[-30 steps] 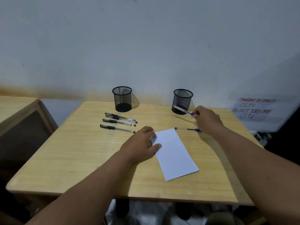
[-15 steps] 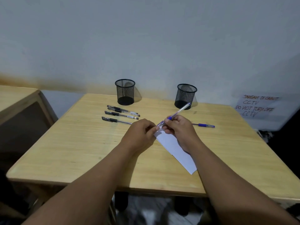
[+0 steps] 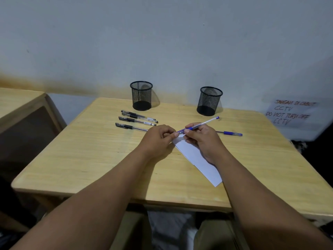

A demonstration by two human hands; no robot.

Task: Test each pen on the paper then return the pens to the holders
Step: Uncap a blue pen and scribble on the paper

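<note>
Head view: both my hands meet over the paper (image 3: 196,156) on the tabletop (image 3: 93,152).
Right grip (image 3: 201,138): pinching the blue pen (image 3: 207,122), which a second ago I held near the right holder (image 3: 210,101).
Left grip (image 3: 158,139): fingertips closed on that pen's tip end, no longer flat on the paper.
Other pens: second blue pen (image 3: 231,133) lies right; three black pens (image 3: 137,120) lie before the left holder (image 3: 141,95).
</note>
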